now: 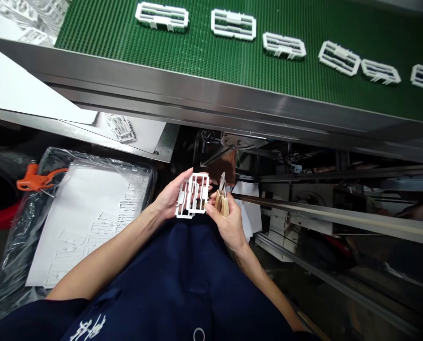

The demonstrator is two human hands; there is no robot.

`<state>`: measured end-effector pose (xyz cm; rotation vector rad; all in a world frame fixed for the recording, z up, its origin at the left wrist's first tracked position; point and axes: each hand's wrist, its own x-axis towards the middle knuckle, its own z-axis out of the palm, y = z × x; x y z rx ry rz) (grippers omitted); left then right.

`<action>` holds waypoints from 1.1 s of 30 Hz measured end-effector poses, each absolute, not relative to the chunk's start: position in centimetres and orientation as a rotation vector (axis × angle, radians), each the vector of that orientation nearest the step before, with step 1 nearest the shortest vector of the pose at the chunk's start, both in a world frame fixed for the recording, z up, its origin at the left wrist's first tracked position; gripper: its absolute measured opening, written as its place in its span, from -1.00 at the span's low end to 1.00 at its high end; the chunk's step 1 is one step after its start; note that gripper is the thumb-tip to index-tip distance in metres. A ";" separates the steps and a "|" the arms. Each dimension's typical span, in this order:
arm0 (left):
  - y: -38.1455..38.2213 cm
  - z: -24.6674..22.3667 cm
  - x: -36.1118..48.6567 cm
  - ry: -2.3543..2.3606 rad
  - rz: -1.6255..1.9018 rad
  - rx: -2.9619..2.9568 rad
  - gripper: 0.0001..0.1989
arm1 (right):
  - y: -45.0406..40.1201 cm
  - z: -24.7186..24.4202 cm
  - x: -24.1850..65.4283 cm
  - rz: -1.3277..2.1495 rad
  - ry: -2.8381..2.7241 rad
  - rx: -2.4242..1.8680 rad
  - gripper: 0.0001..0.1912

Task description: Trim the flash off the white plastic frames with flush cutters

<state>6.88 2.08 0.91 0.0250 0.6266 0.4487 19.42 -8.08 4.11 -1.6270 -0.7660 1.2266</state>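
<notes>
Two white plastic frames [198, 208] overlap in my left hand [169, 198], which is closed on their left side in front of my body. My right hand [229, 222] holds a pair of nippers [224, 199] with tan handles, its metal jaws pointing up and away from me. The thumb of that hand is close to the lower right edge of the nearer frame; whether it touches I cannot tell. Part of my left fingers is hidden behind the frames.
Beyond my hands runs a green conveyor belt [211, 57] with a metal side rail [197, 90], carrying several white frames [233, 24]. At left, a plastic-lined tray [149, 175] holds paper and white parts. An orange clamp [37, 179] grips its edge. Metal bars [339, 213] lie right.
</notes>
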 end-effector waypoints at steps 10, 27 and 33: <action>1.8 0.7 6.7 0.651 0.446 0.149 -0.62 | -8.3 4.2 19.3 1.227 -0.793 -1.644 -0.79; 1.6 -0.5 5.0 0.524 0.476 0.182 -0.56 | -7.5 5.3 19.8 0.993 -0.925 -1.780 -0.83; 1.7 -0.7 4.8 0.429 0.535 0.089 -0.50 | -7.7 4.2 20.3 1.184 -0.777 -1.625 -0.82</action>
